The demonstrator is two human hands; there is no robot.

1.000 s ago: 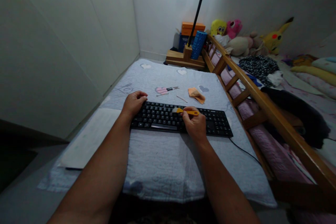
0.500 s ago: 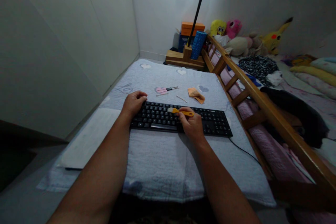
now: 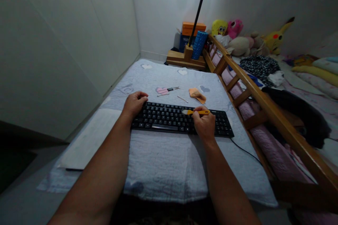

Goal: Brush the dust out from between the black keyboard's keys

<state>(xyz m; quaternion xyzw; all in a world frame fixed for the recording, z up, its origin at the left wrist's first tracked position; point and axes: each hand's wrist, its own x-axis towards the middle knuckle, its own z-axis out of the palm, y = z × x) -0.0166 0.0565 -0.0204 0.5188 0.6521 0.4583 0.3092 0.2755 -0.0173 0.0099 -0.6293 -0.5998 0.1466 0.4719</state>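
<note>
A black keyboard point(image 3: 166, 117) lies flat on a pale blue cloth point(image 3: 163, 161). My left hand point(image 3: 135, 104) grips the keyboard's upper left corner, fingers closed on its edge. In my right hand point(image 3: 204, 123) is a small yellow brush point(image 3: 202, 112), pinched by the handle. Its pale bristles point left and rest at the keys right of the middle. Behind the keyboard lie an orange cloth point(image 3: 196, 95), a cotton swab point(image 3: 182, 99), another swab point(image 3: 163, 95) and a dark-handled metal tool point(image 3: 173, 88).
A white sheet or pad point(image 3: 89, 140) lies at the left. Along the right runs a wooden bed rail point(image 3: 253, 93), with plush toys and clothes beyond. A lamp stand point(image 3: 188, 53) is at the back. The keyboard cable point(image 3: 245, 150) trails right.
My right hand has moved right along the keyboard with the yellow brush, uncovering more of the middle keys. My left hand stays at the corner.
</note>
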